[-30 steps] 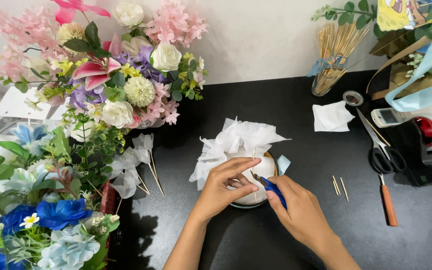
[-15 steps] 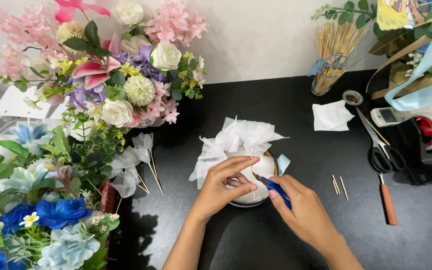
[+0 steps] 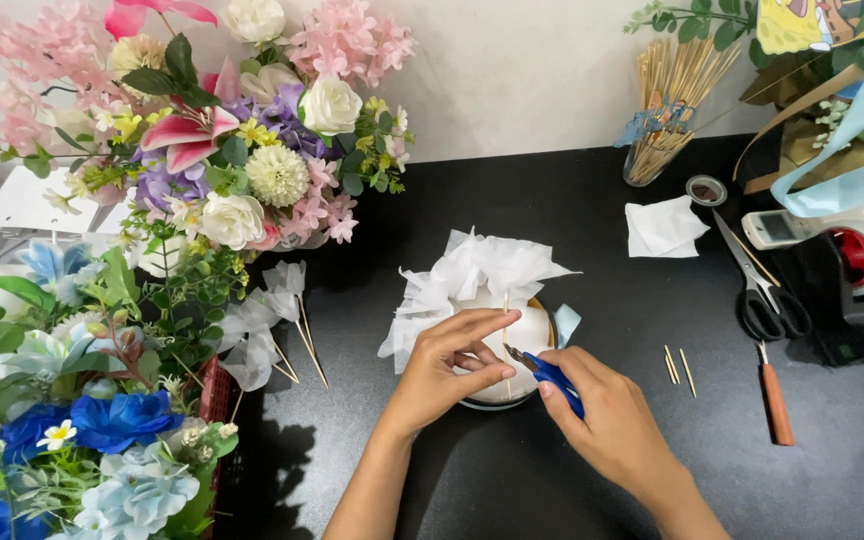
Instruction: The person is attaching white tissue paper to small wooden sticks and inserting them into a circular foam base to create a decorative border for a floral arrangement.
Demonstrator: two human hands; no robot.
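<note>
My left hand [image 3: 447, 365] pinches a thin wooden skewer [image 3: 506, 330] that carries a white tissue puff, holding it upright over a white foam ball [image 3: 532, 335]. Ruffled white tissue puffs [image 3: 472, 275] cover the ball's far side. My right hand [image 3: 607, 420] grips blue-handled cutters [image 3: 552, 378], and their tip meets the skewer at its lower part. The ball rests in a round holder on the black table [image 3: 552, 200].
Artificial flower bouquets [image 3: 222, 160] crowd the left side, with blue ones [image 3: 102, 430] nearest. Loose tissue puffs on sticks [image 3: 277, 320] lie beside them. At the right are a skewer jar [image 3: 657, 110], a tissue sheet [image 3: 662, 228], scissors [image 3: 762, 290], a tape dispenser [image 3: 852, 260] and cut sticks [image 3: 679, 365].
My right hand has brought the cutters slightly up and left onto the skewer. The left hand keeps its hold on the stick.
</note>
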